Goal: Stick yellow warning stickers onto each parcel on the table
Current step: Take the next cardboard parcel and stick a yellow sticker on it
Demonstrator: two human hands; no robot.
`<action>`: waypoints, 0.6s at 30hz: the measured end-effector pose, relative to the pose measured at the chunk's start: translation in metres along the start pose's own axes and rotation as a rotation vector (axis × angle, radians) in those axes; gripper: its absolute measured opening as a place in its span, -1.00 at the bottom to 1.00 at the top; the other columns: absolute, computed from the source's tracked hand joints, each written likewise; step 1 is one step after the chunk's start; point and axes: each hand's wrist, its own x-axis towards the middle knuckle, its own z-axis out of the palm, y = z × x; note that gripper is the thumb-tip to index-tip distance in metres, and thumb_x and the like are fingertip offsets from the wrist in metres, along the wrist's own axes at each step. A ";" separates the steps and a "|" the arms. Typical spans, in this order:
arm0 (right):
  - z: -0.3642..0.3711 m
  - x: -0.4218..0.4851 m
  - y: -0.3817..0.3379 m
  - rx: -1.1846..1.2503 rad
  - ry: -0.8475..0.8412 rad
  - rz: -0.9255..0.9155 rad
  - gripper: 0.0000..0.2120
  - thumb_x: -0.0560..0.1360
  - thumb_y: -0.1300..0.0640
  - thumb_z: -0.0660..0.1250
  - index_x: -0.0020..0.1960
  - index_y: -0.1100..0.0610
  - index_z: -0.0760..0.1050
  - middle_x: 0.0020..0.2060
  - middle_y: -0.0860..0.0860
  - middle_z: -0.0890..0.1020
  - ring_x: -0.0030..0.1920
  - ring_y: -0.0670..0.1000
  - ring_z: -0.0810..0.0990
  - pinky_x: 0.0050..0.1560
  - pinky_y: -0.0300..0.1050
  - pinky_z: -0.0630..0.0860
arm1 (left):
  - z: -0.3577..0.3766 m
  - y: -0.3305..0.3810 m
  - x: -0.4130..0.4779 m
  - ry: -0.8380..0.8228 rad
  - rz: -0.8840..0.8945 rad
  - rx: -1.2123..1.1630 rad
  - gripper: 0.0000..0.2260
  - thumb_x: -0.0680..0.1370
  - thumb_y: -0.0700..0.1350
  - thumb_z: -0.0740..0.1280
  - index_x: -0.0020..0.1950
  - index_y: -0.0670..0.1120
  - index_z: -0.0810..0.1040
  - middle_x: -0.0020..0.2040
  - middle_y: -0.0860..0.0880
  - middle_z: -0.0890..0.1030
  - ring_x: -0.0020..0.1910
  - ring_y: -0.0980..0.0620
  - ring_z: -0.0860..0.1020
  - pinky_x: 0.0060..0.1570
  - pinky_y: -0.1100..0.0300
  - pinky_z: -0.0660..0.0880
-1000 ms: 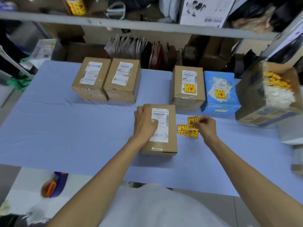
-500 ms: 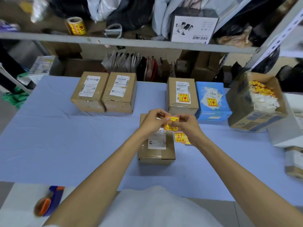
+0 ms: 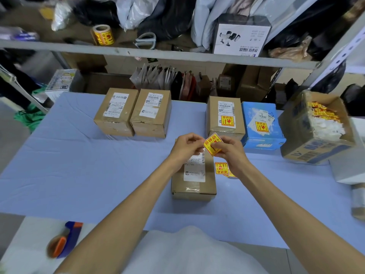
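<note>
Both hands meet above a brown parcel [image 3: 194, 180] with a white label, lying mid-table. My left hand [image 3: 186, 148] and my right hand [image 3: 230, 150] pinch one yellow warning sticker [image 3: 212, 144] between them, tilted in the air. A few loose yellow stickers [image 3: 222, 168] lie on the blue cloth right of that parcel. At the back stand two brown parcels [image 3: 116, 111] [image 3: 152, 113] with white labels only. A third brown parcel [image 3: 226, 116] and a blue parcel [image 3: 260, 125] each carry a yellow sticker.
An open cardboard box [image 3: 316, 149] of stickers and white backing scraps sits at the right. A tape dispenser [image 3: 65, 239] lies at the near left. A shelf rail [image 3: 158, 54] crosses above, with a sticker roll [image 3: 102, 34] on it.
My left hand left the parcel's top and joined my right hand. My right hand lifted one sticker off the loose pile; both now hold it above the parcel.
</note>
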 end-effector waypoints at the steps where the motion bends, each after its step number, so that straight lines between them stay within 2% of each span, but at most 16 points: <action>1: 0.000 0.001 0.001 0.006 -0.007 0.009 -0.89 0.47 0.34 0.34 -0.04 0.20 0.58 -0.19 0.10 0.65 -0.17 0.02 0.62 -0.19 -0.21 0.54 | -0.002 0.000 0.000 -0.010 -0.003 -0.006 -0.96 0.55 -0.16 0.35 -0.05 -0.11 0.58 -0.18 -0.06 0.63 -0.25 0.08 0.59 -0.19 0.28 0.54; 7: 0.002 0.003 0.004 0.054 -0.018 0.038 -0.88 0.48 0.33 0.35 0.00 0.22 0.58 -0.17 0.12 0.65 -0.12 0.06 0.62 -0.06 -0.10 0.54 | -0.008 -0.001 -0.003 -0.050 -0.043 0.088 -0.93 0.53 -0.20 0.35 -0.02 -0.16 0.60 -0.19 -0.07 0.64 -0.26 0.10 0.58 -0.24 0.31 0.47; 14: 0.003 0.004 0.005 0.009 -0.012 0.036 -0.81 0.48 0.32 0.35 0.09 0.26 0.57 -0.13 0.13 0.64 -0.09 0.07 0.61 -0.07 -0.10 0.53 | -0.010 -0.002 -0.004 -0.062 -0.041 0.149 -0.89 0.55 -0.18 0.32 -0.03 -0.15 0.63 -0.21 -0.03 0.65 -0.26 0.10 0.59 -0.22 0.29 0.47; 18: 0.002 0.005 0.005 -0.002 -0.015 0.045 -0.85 0.48 0.31 0.36 0.04 0.23 0.57 -0.14 0.11 0.65 -0.09 0.07 0.61 -0.08 -0.11 0.54 | -0.010 -0.001 -0.003 -0.067 -0.035 0.143 -0.88 0.55 -0.18 0.32 -0.03 -0.18 0.64 -0.22 -0.03 0.64 -0.27 0.11 0.59 -0.19 0.30 0.50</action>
